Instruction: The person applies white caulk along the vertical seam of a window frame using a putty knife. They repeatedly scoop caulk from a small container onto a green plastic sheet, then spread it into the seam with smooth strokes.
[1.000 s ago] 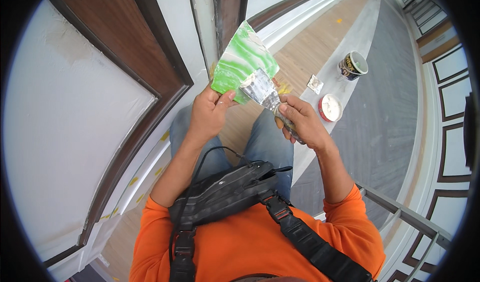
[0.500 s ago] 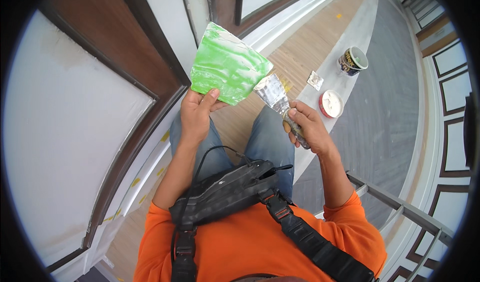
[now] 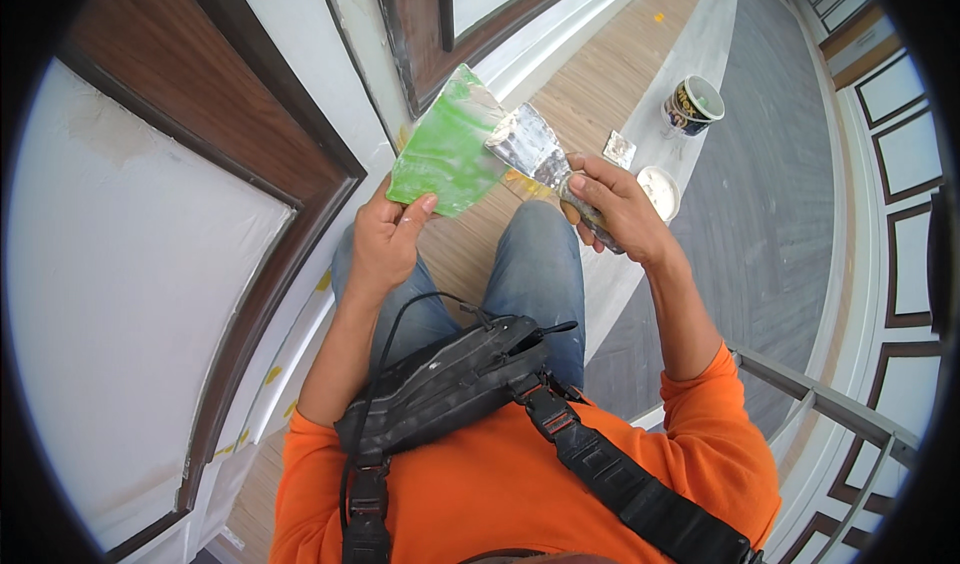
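My left hand (image 3: pixel 388 239) grips the lower corner of a flat green plastic spreader (image 3: pixel 438 159) smeared with white filler, thumb on top. Closed around the handle of a putty knife (image 3: pixel 530 147), my right hand (image 3: pixel 622 209) holds it slanting up to the left. Its broad metal blade carries white filler and overlaps the spreader's right edge; I cannot tell whether they touch. Partly behind my right hand lies a round lid or shallow dish (image 3: pixel 661 193) of white paste. Beyond it on the floor are a small filler-stained square (image 3: pixel 619 150) and a dark tub (image 3: pixel 692 106).
A white wall panel (image 3: pixel 160 204) with dark wooden moulding (image 3: pixel 325 159) stands close on my left. A metal ladder-like frame (image 3: pixel 820 399) lies at lower right. A black pouch (image 3: pixel 440 384) hangs at my waist, with a cable (image 3: pixel 395 339) beside it.
The green spreader has turned and looks narrower. My right hand has moved up and left, bringing the putty knife's blade over the spreader's right edge. The view has shifted slightly.
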A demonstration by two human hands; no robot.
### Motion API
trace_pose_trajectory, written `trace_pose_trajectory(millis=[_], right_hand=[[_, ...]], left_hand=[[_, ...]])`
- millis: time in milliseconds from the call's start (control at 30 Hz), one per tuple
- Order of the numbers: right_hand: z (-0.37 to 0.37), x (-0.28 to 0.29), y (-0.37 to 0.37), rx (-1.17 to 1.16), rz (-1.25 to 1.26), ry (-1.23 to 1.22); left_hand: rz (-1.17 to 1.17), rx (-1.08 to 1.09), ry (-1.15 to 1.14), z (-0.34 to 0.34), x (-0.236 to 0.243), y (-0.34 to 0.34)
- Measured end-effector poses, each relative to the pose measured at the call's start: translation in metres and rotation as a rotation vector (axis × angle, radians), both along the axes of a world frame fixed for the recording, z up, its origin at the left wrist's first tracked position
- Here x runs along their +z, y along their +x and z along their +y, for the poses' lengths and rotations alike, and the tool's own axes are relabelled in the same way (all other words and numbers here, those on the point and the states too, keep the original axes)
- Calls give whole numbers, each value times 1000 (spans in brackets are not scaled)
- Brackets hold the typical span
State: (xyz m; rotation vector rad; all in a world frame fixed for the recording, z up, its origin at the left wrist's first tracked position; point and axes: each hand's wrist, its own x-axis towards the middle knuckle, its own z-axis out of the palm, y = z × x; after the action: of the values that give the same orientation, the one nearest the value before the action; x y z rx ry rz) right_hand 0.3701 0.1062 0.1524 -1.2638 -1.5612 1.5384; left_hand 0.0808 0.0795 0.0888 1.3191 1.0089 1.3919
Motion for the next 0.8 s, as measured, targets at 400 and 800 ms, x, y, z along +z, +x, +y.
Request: trace_pose_trajectory(millis=[400, 800], right_hand=[[11, 31, -22, 87, 205, 63], [2, -36, -21, 15, -47, -103]], left_hand=[[456, 30, -53, -6, -19, -17], [-192, 33, -64, 9, -11, -13]])
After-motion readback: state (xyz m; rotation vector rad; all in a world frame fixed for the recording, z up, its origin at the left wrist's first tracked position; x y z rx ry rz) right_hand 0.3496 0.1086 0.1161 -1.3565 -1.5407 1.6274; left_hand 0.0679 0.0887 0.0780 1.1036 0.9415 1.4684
